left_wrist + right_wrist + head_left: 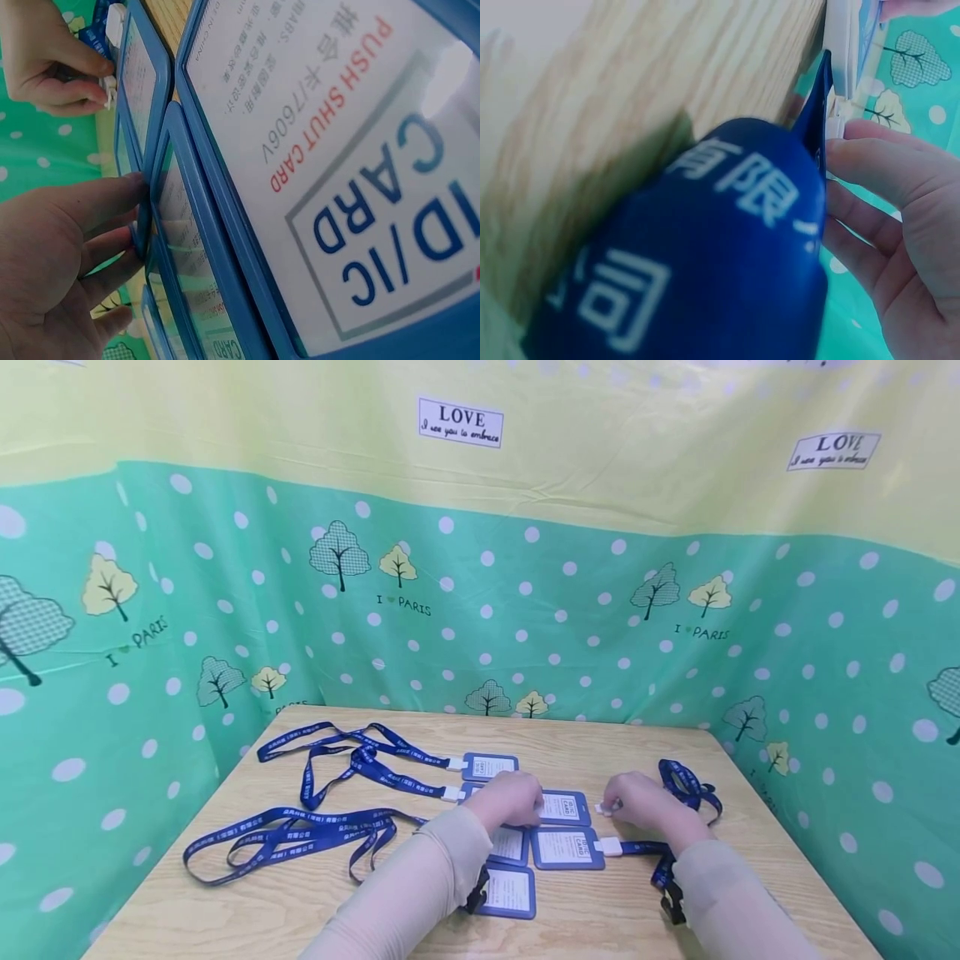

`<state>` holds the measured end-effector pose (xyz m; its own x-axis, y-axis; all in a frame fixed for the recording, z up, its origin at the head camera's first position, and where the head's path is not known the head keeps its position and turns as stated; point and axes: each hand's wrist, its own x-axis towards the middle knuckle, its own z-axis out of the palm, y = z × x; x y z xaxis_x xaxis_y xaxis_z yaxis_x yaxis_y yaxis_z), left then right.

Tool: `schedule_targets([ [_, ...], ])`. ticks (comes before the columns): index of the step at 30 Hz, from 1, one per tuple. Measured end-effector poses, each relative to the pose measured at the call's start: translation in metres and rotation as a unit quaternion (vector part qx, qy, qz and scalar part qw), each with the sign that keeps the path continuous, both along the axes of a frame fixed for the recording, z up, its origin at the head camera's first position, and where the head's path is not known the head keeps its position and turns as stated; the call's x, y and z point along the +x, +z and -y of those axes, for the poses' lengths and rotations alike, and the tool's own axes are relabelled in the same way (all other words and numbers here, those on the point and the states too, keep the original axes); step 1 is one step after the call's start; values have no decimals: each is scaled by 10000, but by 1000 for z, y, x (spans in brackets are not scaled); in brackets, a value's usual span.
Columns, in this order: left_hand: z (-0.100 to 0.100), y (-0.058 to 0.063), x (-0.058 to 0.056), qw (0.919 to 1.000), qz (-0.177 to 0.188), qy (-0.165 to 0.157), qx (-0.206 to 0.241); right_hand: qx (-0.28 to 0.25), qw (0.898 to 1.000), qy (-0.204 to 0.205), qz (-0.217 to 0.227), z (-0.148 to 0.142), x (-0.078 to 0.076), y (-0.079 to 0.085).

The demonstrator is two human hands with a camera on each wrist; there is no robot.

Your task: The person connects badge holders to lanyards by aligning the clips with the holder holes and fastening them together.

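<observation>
My left hand (513, 797) pinches the edge of a blue-framed ID card holder (564, 808) in the middle of the table. In the left wrist view its thumb (112, 196) lies on the holder's rim, with the fingers bent at the edge. Just to the right, my right hand (645, 802) grips a small white lanyard clip (602, 808) between thumb and fingertips. That clip is close beside the holder's right end. A navy lanyard (705, 247) with white lettering runs from the right hand, large in the right wrist view.
Several more card holders lie around the hands, one (567, 848) joined to a white clip (611, 846) and lanyard on the right. Navy lanyards (300, 835) spread over the left side. Another lanyard bundle (686, 785) lies at right. A polka-dot curtain (525, 635) borders the wooden table.
</observation>
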<state>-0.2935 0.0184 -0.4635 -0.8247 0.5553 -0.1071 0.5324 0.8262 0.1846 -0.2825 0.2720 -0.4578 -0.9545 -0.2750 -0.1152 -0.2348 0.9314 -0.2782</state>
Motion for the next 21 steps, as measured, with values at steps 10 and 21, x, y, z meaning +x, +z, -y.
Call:
schedule_targets([
  [10,0,-1,-1,10000,-11,-12,-1,25,9999,101,-50,2,-3,-1],
  [21,0,-2,-2,9999,115,37,48,47,9991,381,-203,4,-3,-2],
])
